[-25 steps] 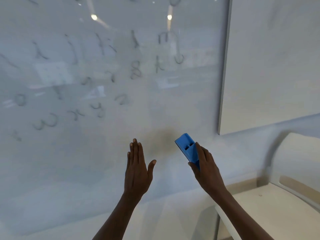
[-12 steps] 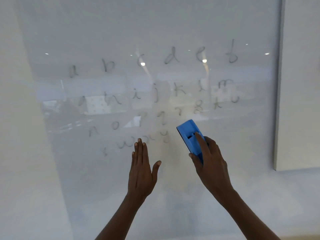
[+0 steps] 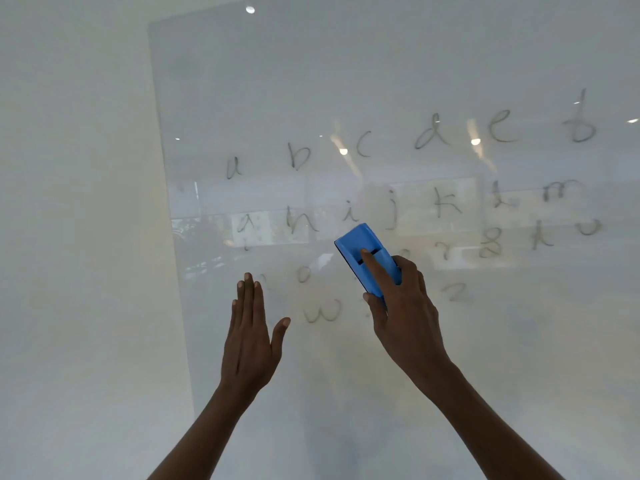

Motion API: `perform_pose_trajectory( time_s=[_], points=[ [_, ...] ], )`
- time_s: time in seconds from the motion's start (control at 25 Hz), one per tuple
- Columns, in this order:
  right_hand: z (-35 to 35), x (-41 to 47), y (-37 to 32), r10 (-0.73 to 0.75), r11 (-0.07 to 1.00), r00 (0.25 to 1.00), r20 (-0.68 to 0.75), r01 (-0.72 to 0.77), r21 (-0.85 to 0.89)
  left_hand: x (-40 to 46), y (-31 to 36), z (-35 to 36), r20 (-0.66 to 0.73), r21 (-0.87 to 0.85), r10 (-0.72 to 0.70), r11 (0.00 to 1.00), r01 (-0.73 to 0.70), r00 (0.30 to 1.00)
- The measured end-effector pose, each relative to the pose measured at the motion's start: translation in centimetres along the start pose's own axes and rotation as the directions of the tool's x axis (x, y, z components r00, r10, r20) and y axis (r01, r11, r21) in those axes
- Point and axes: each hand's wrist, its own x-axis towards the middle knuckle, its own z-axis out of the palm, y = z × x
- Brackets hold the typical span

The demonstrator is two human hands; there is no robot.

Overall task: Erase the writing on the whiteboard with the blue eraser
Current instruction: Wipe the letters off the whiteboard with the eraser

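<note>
A glossy whiteboard [image 3: 381, 64] fills the view, with several rows of handwritten dark letters [image 3: 433, 133] across its middle. My right hand [image 3: 401, 306] grips the blue eraser [image 3: 363, 251], index finger laid along its back; the eraser stands tilted over the third row of letters, just under the "i". My left hand [image 3: 249, 334] is raised flat with fingers together and thumb out, holding nothing, left of the eraser and beside a "w". Whether the left palm touches the board is unclear.
A cream wall [image 3: 79, 237] borders the whiteboard's left edge [image 3: 162, 168]. Ceiling lights and windows reflect in the board's surface. The board below the letters is blank.
The view has swung up and left, bringing the top letter rows into sight. My right hand with the eraser has risen from below the writing onto the letters; the left hand rose too.
</note>
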Motion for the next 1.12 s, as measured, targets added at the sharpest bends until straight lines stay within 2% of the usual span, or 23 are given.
perform_pose_trajectory(
  time_s=[0.28,0.68,0.88,1.12],
  points=[
    [7.3,5.8,-0.5,-0.117,0.993,0.989,-0.094,0.116,-0.010,5.4,-9.4,1.8,-0.039,0.077,0.006,0.997,-0.003,0.999],
    [16.0,11.0,-2.8,-0.323,0.946,0.935,-0.149,0.313,-0.091,13.3,-17.6,3.9,-0.176,0.036,0.033,0.999,-0.028,0.984],
    [19.3,11.3,-3.9,-0.339,0.934,0.934,-0.116,0.318,-0.165,14.2,-19.1,5.3,-0.204,-0.012,0.039,0.999,-0.042,0.978],
    [20.7,11.4,-4.7,-0.314,0.920,0.941,-0.126,0.269,-0.286,14.3,-19.7,5.7,-0.205,0.038,0.106,0.994,-0.100,0.973]
  ],
)
